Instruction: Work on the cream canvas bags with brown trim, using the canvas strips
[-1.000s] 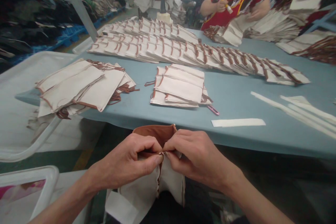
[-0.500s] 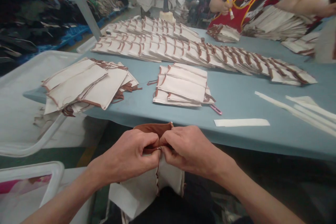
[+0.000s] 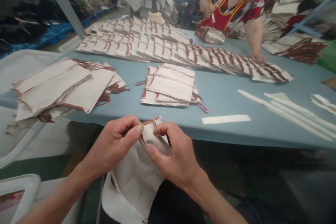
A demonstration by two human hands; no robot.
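A cream fabric pouch (image 3: 136,171) with brown edging hangs over my lap, just in front of the table edge. My left hand (image 3: 115,141) pinches its brown-trimmed upper edge between thumb and forefinger. Around the pouch's right side is my right hand (image 3: 178,155), its thumb on the cream cloth and its forefinger bent over the brown-edged border; the other fingers are partly hidden behind. A white flap spreads at the lower left of the pouch.
On the blue table (image 3: 225,101) lie a small pouch stack (image 3: 173,84), a left pile (image 3: 57,84) and long overlapping rows (image 3: 157,45). A pink tool (image 3: 203,108) and white strips (image 3: 225,119) are nearby. Across the table, a person holds a brush (image 3: 212,15).
My hands have moved apart and the pouch has turned, showing a broad cream face. The view has shifted right. The co-worker's other arm now reaches down to the row of pouches.
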